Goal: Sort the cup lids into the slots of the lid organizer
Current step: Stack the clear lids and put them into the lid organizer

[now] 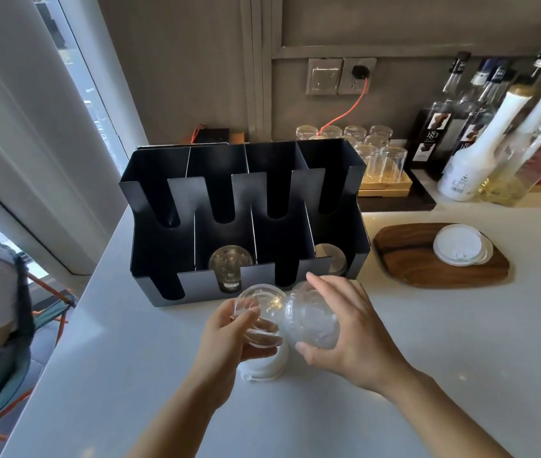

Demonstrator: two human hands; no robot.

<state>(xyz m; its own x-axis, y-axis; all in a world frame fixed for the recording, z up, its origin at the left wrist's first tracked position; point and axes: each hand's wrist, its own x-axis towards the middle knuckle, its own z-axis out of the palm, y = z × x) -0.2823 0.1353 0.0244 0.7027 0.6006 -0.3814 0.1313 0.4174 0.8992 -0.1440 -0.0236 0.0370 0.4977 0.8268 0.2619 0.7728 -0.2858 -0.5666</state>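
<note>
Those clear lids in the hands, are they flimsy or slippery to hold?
Probably light and bendy: the clear lids look thin-walled, and the right hand grips them by fingertips. Likely slippery, since they shine. Round rims suggest they roll on edge.

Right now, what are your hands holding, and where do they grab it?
The left hand grips a clear lid by its rim; the right hand grips a clear dome lid, fingers and thumb on opposite sides of it.

Left hand (226, 338), right hand (345, 328): curled grips
</note>
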